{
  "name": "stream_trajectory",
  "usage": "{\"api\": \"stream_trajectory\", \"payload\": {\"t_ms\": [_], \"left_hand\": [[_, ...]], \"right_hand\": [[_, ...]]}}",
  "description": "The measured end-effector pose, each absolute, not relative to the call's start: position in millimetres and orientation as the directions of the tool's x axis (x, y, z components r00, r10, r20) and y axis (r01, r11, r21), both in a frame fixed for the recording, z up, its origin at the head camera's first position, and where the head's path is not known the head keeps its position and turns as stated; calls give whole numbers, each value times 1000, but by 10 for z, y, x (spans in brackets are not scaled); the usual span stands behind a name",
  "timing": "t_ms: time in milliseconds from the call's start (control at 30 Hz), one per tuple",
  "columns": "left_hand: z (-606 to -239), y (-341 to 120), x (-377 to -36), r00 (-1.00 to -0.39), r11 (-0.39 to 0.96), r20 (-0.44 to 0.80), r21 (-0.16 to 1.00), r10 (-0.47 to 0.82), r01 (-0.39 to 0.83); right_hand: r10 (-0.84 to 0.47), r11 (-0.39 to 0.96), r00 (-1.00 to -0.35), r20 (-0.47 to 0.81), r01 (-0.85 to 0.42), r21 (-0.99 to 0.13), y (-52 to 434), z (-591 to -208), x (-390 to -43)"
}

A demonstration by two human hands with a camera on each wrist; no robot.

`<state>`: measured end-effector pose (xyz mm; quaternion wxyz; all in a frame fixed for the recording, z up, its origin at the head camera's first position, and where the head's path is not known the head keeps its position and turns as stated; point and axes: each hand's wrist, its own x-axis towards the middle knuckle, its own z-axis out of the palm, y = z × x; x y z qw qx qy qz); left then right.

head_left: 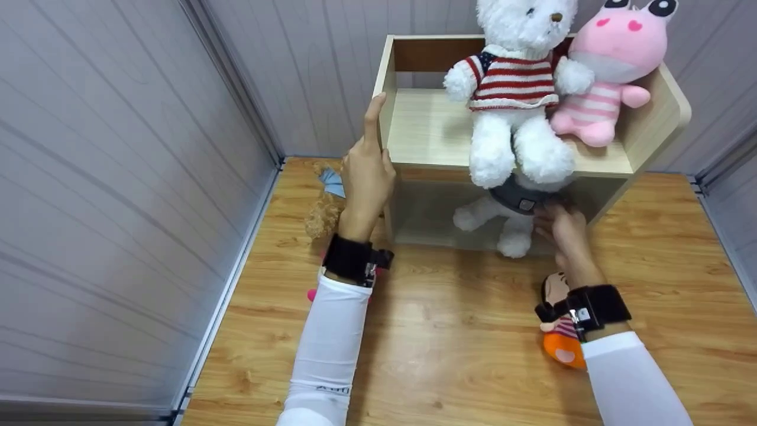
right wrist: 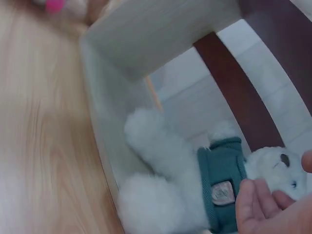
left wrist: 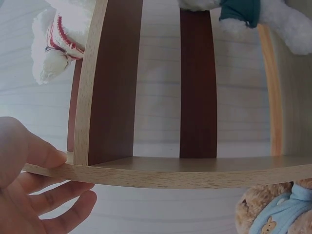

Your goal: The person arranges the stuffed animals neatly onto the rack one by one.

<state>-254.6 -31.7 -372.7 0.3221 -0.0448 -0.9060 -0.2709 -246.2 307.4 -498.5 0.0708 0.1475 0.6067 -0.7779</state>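
A two-tier wooden shelf unit (head_left: 423, 127) stands against the wall. My left hand (head_left: 368, 177) grips the front edge of its left side panel (left wrist: 204, 178), thumb on one side and fingers on the other. On the lower tier sits a white teddy bear in a dark green sweater (right wrist: 222, 180), its legs towards the front. My right hand (head_left: 565, 231) is at the bear's side, its fingers (right wrist: 258, 200) extended loosely beside the sweater. On the upper tier sit a white teddy bear in a striped sweater (head_left: 514, 83) and a pink frog-like plush (head_left: 621, 47).
A brown teddy bear in blue (head_left: 325, 216) lies on the floor left of the shelf. A doll with an orange lower part (head_left: 562, 346) lies under my right forearm. Something pink (head_left: 311, 294) shows beside my left forearm. Grey panel walls (head_left: 118, 177) enclose the wooden floor (head_left: 449, 355).
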Motion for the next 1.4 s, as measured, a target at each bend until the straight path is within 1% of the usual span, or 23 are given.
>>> {"api": "stream_trajectory", "payload": {"t_ms": [67, 133, 267, 333, 433, 533, 667, 900, 1133, 1400], "left_hand": [[-3734, -315, -2547, -785, 848, 613, 461, -90, 263], [-3741, -310, -2551, -783, 848, 616, 457, -86, 267], [-3746, -308, -2558, -784, 849, 614, 459, -88, 263], [-3743, -314, -2558, -786, 847, 611, 463, -92, 262], [-3734, -319, -2555, -790, 844, 606, 469, -95, 258], [-3729, -319, -2551, -794, 841, 600, 475, -96, 257], [-3731, -318, -2547, -795, 837, 600, 480, -95, 262], [-3730, -320, -2534, -787, 846, 611, 463, -87, 266], [-3744, -317, -2533, -768, 856, 635, 438, -80, 273], [-3746, -321, -2545, -771, 851, 631, 449, -85, 272]], "right_hand": [[88, -101, -961, -263, 254, -962, 3092, -4998, -2437], [85, 58, -976, -201, 206, -977, 3118, -5010, -2399], [42, 336, -993, -113, 120, -934, 3187, -5016, -2289], [23, 428, -996, -90, 91, -899, 3226, -5009, -2219], [-2, 527, -997, -76, 64, -848, 3301, -5005, -2124], [-27, 602, -997, -74, 43, -797, 3386, -5018, -2032], [-81, 662, -992, -98, 20, -749, 3492, -5074, -1925], [-196, 753, -962, -191, -23, -658, 3670, -5220, -1796], [-224, 831, -927, -300, -20, -556, 3784, -5341, -1711], [-239, 854, -903, -356, -22, -520, 3854, -5436, -1678]]}}
